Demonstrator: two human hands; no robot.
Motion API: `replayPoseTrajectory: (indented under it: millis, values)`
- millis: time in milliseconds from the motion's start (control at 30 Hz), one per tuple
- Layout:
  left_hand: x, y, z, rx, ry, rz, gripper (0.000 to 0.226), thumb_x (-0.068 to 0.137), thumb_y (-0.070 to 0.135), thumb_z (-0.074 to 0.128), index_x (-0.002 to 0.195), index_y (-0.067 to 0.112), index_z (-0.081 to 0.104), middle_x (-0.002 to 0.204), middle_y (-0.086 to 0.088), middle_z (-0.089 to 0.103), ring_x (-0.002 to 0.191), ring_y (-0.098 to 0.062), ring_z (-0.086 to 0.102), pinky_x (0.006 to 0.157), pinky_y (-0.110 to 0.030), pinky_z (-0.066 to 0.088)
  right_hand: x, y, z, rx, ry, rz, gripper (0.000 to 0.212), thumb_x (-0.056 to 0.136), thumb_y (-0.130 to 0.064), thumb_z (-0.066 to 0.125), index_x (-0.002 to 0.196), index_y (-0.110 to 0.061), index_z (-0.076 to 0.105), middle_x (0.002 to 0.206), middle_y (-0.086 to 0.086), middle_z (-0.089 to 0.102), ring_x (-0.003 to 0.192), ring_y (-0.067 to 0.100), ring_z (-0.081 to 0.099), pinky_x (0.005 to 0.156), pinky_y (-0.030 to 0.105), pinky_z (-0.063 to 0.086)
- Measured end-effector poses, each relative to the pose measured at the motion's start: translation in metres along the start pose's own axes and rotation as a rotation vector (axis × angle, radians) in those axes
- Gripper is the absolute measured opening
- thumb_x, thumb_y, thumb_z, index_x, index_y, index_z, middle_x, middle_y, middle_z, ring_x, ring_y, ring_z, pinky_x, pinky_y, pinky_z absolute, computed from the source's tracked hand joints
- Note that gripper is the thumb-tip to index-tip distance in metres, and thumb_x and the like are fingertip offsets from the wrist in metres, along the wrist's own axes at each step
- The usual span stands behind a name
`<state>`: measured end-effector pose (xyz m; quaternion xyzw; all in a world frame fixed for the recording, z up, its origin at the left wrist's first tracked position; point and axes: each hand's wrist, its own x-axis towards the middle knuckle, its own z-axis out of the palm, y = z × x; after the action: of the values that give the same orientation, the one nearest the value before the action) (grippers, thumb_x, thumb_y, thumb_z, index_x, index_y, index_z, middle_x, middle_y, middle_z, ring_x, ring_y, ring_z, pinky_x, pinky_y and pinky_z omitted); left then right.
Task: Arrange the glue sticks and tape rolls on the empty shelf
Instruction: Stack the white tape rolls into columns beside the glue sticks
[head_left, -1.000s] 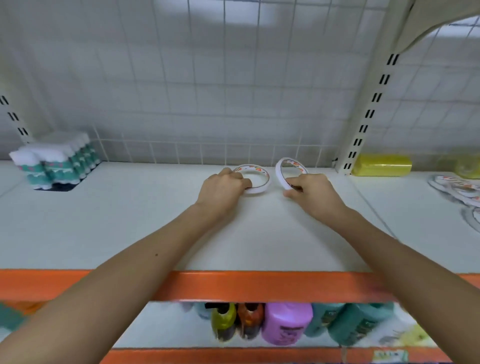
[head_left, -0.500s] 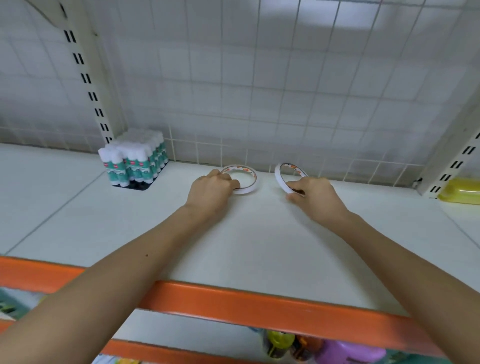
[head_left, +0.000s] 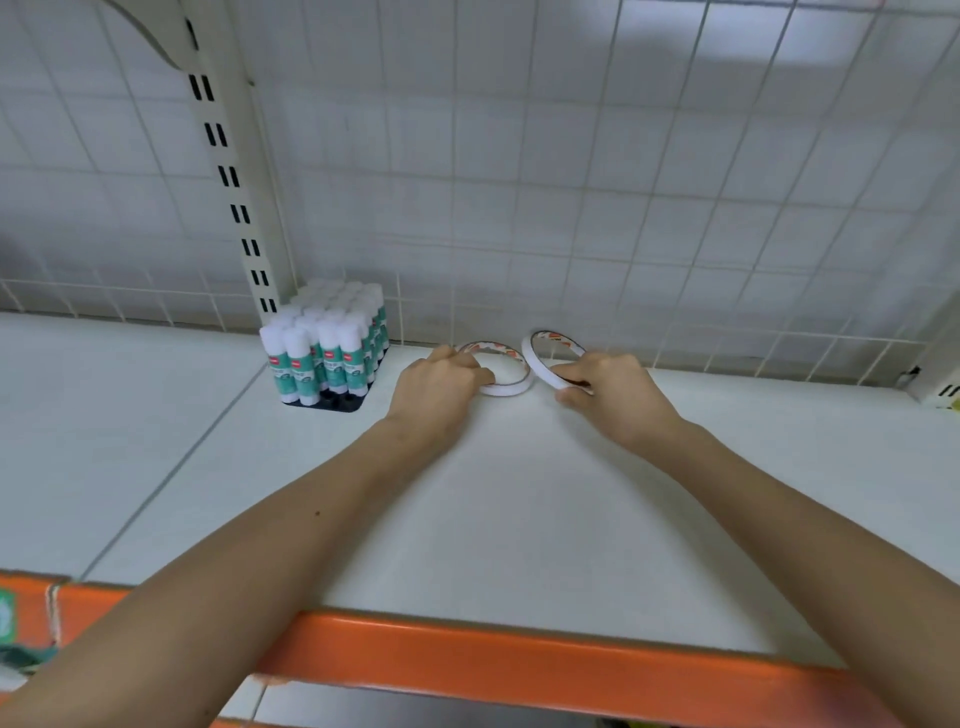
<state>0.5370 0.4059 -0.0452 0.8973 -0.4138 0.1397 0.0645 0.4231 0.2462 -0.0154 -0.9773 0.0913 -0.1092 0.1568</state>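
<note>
1. The glue sticks (head_left: 324, 358) stand upright in a packed block on a dark tray at the back left of the shelf (head_left: 519, 519), just beside the slotted upright post (head_left: 234, 171). Four show in the front row, with several rows behind. The full count cannot be told.
2. The left hand (head_left: 434, 387) is just right of that block, so it is the nearer hand to it. Its fingers curl over the near left rim of the left tape roll (head_left: 506, 389).
3. That roll lies flat or nearly so on the shelf, its opening facing up, close to the wire grid back (head_left: 571, 182).
4. The right tape roll (head_left: 540, 368) is just beside it, tilted up on edge and leaning. Whether the two touch cannot be told. Two rolls are counted in all.
5. The right hand (head_left: 610, 387) pinches the near rim of the tilted roll.
6. Both rolls lie between the hands and slightly beyond them. Judged from this, the next move depends on laying the right roll flat beside its neighbour, in line with the glue sticks.
</note>
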Motion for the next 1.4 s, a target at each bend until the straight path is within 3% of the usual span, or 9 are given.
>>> replayPoseTrajectory:
  millis: [167,300,433,700,900,1000,1133,1300,1400]
  values:
    - [0.005,-0.001,0.002,-0.111,-0.048,0.071,0.030,0.094,0.018,0.046,0.123,0.025,0.053,0.128,0.007,0.051,0.119,-0.018,0.039,0.085,-0.030,0.040,0.003,-0.009,0.004,0.005,0.045,0.020,0.015,0.084,-0.010,0.053,0.089,-0.009,0.067,0.080,0.012,0.058,0.083,0.029,0.053,0.071,0.037,0.042]
    - [0.009,-0.013,-0.006,-0.243,-0.123,0.028,0.049,0.090,0.029,0.056,0.136,0.023,0.040,0.141,0.004,0.042,0.129,-0.019,0.035,0.098,-0.034,0.037,0.011,-0.019,0.010,-0.063,0.019,-0.008,0.020,0.085,-0.011,0.053,0.098,-0.010,0.067,0.091,0.013,0.060,0.089,0.028,0.055,0.075,0.037,0.045]
    - [0.006,-0.031,-0.013,-0.275,-0.128,-0.016,0.053,0.089,0.031,0.058,0.137,0.020,0.040,0.138,-0.003,0.046,0.127,-0.024,0.039,0.101,-0.034,0.036,0.024,-0.034,0.023,-0.120,-0.026,-0.029,0.015,0.085,-0.012,0.051,0.088,-0.004,0.063,0.089,0.015,0.057,0.086,0.031,0.054,0.075,0.041,0.046]
    - [-0.002,-0.045,-0.012,-0.289,-0.157,-0.066,0.054,0.089,0.030,0.058,0.137,0.015,0.040,0.137,-0.008,0.047,0.126,-0.027,0.042,0.100,-0.037,0.039,0.033,-0.038,0.039,-0.174,-0.079,-0.004,0.020,0.088,-0.013,0.053,0.104,-0.010,0.064,0.103,0.011,0.058,0.103,0.028,0.050,0.082,0.039,0.046]
    - [0.004,-0.037,-0.007,-0.411,-0.194,-0.083,0.061,0.084,0.035,0.063,0.136,0.012,0.040,0.134,-0.009,0.051,0.124,-0.024,0.045,0.095,-0.026,0.034,0.033,-0.033,0.039,0.113,0.018,0.147,0.072,0.077,-0.029,0.071,0.139,-0.017,0.035,0.141,0.007,0.038,0.133,0.026,0.028,0.109,0.031,0.027]
    - [0.010,-0.030,-0.008,-0.501,-0.191,-0.086,0.060,0.081,0.032,0.067,0.132,0.009,0.044,0.129,-0.011,0.055,0.120,-0.026,0.049,0.086,-0.023,0.031,0.035,-0.030,0.034,0.079,-0.054,0.245,0.083,0.077,-0.036,0.069,0.141,-0.008,0.024,0.140,0.007,0.043,0.131,0.027,0.034,0.105,0.025,0.021]
    - [0.017,-0.027,-0.003,-0.544,-0.200,-0.076,0.060,0.078,0.031,0.070,0.129,0.009,0.047,0.125,-0.010,0.059,0.117,-0.028,0.051,0.085,-0.023,0.033,0.034,-0.027,0.033,0.157,-0.013,0.247,0.062,0.075,-0.032,0.072,0.126,-0.010,0.046,0.122,0.005,0.060,0.117,0.024,0.051,0.074,0.013,0.030]
    - [0.022,-0.029,-0.002,-0.509,-0.187,-0.038,0.057,0.077,0.031,0.071,0.127,0.012,0.052,0.121,-0.008,0.062,0.111,-0.025,0.055,0.086,-0.023,0.036,0.036,-0.027,0.034,0.127,0.005,0.261,0.060,0.073,-0.037,0.073,0.125,-0.017,0.051,0.119,0.003,0.063,0.114,0.022,0.053,0.091,0.026,0.039]
    - [0.024,-0.029,0.001,-0.504,-0.204,-0.027,0.056,0.077,0.032,0.071,0.125,0.009,0.052,0.120,-0.010,0.062,0.109,-0.026,0.056,0.087,-0.027,0.039,0.035,-0.028,0.036,0.129,0.006,0.271,0.062,0.073,-0.036,0.073,0.126,-0.014,0.049,0.121,0.006,0.061,0.115,0.025,0.052,0.093,0.025,0.035]
